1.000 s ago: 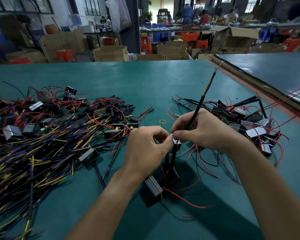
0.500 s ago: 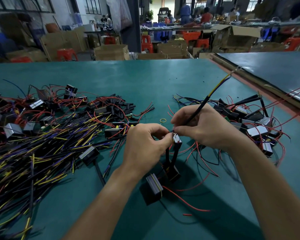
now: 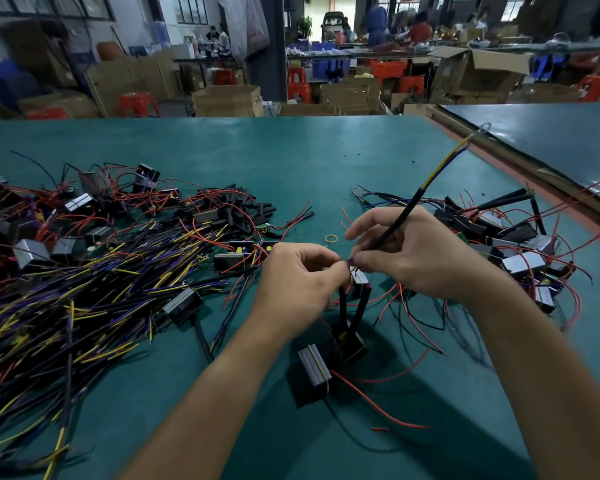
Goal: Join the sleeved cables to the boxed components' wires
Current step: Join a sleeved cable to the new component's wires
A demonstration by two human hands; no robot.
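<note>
So the right hand has its grip curled round the sleeved cable above the bench, the left hand pinches the wire tips just over the boxed component, and it probably pays to keep those tips overlapped and twist snugly.

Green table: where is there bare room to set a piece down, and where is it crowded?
Bare: the far table beyond both piles, and a strip between the sleeved cables and the left forearm. Crowded: the cable heap on the left, the boxed components on the right, and between the forearms, where one boxed component and a red wire lie.
</note>
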